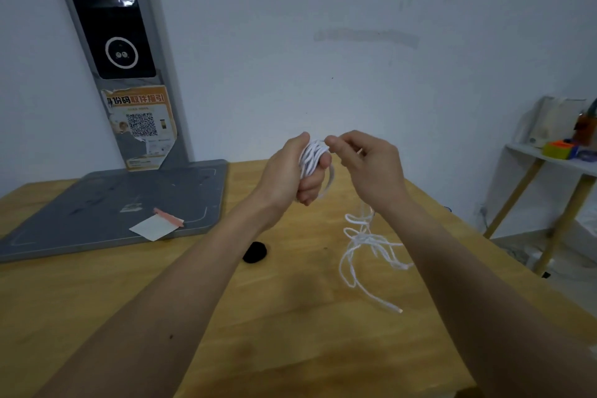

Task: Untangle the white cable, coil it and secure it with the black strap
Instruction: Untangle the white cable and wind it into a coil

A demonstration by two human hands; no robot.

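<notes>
Above the wooden table (pixel 129 294), my left hand (pixel 287 171) grips a bundle of white cable (pixel 312 157) wound in several turns around its fingers. My right hand (pixel 365 165) pinches a strand of the same cable right beside the bundle's top. From there the cable drops behind my right wrist into a loose tangle (pixel 368 242) lying on the table, with its free end (pixel 395 308) pointing toward me. The black strap (pixel 255 251) lies on the table, rolled up, below my left forearm and apart from both hands.
A grey device with a flat base plate (pixel 106 203) and a tall post (pixel 119 52) stands at the back left; a white card (pixel 154 227) and a pink strip (pixel 169 217) lie on the plate. A white shelf (pixel 549 158) with coloured objects stands beyond the table's right edge.
</notes>
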